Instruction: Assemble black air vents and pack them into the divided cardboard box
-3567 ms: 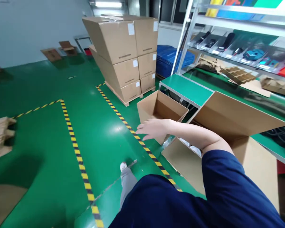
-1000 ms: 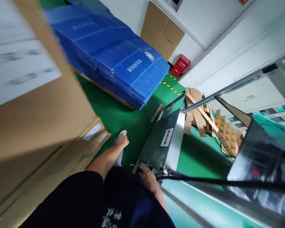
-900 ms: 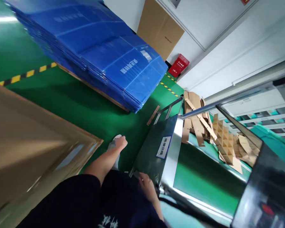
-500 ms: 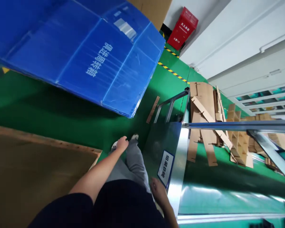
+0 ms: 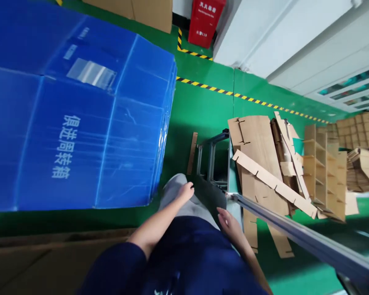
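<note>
My left hand (image 5: 186,191) hangs in front of my grey trousers (image 5: 193,208), its fingers loosely curled and a small gap showing at the tips. Nothing shows in it. To its left lies a big stack of folded blue plastic boxes (image 5: 132,123) with white lettering, apart from the hand. My right hand (image 5: 229,223) is at my right side, fingers loosely apart and holding nothing visible. It is nearest to the metal frame bench (image 5: 233,196); whether it touches the bench edge I cannot tell.
Slotted cardboard strips (image 5: 275,188) and flat cardboard sheets (image 5: 255,135) lie on the right, with cardboard dividers (image 5: 322,172) beyond. A loose strip (image 5: 192,153) lies on the green floor ahead. A red fire-equipment box (image 5: 204,24) stands by the white wall; yellow-black tape (image 5: 215,89) crosses the floor.
My view has turned and moved forward past the bench. The blue stack now sits further left and closer, and both hands appear further right, with the right fingers more spread.
</note>
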`<control>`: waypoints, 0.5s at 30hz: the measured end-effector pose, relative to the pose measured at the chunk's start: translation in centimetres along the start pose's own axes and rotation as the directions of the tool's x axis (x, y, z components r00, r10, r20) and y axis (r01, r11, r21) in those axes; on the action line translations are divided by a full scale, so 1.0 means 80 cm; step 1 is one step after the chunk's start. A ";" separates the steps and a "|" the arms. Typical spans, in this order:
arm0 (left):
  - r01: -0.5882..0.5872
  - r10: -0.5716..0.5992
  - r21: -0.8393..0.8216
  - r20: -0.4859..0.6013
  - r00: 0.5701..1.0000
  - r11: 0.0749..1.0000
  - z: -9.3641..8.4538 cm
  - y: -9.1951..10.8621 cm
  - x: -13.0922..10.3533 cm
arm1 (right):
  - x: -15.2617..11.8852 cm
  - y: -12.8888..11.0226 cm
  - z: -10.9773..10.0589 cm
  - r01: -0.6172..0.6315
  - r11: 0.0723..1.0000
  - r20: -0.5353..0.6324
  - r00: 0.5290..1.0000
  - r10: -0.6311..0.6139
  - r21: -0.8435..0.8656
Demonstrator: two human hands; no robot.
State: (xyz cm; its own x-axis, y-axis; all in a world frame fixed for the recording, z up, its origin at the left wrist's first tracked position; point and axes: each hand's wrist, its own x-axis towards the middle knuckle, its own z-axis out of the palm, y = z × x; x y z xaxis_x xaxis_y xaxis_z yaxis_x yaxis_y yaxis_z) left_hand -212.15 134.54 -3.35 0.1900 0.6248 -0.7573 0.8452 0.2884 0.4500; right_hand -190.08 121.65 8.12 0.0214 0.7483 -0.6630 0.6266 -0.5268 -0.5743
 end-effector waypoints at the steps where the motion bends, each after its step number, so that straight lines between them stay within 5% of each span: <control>1: -0.015 0.015 0.003 0.012 1.000 1.000 -0.010 0.026 0.023 | 0.010 -0.006 -0.016 -0.013 0.999 -0.014 1.000 0.014 0.047; 5: -0.070 0.068 0.050 0.045 0.997 0.996 -0.068 0.110 0.111 | 0.059 -0.038 -0.064 -0.062 0.982 -0.043 0.997 0.070 0.178; 8: -0.109 0.102 0.121 0.063 0.993 0.987 -0.141 0.150 0.184 | 0.123 -0.078 -0.096 -0.145 0.949 -0.066 0.983 0.169 0.279; 12: -0.131 0.128 0.216 0.028 0.991 0.967 -0.280 0.174 0.284 | 0.268 -0.157 -0.137 -0.227 0.881 -0.006 0.968 0.253 0.415; 15: -0.044 0.107 0.311 -0.190 0.976 0.949 -0.396 0.165 0.344 | 0.420 -0.221 -0.147 -0.261 0.836 0.066 0.963 0.262 0.482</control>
State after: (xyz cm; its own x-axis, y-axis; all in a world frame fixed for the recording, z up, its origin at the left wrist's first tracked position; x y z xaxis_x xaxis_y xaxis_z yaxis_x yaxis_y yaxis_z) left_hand -211.58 178.55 -3.21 0.1812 0.7785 -0.6010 0.9496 0.0205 0.3128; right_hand -191.25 160.86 1.63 0.1337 0.5555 -0.8207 0.1430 -0.8303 -0.5387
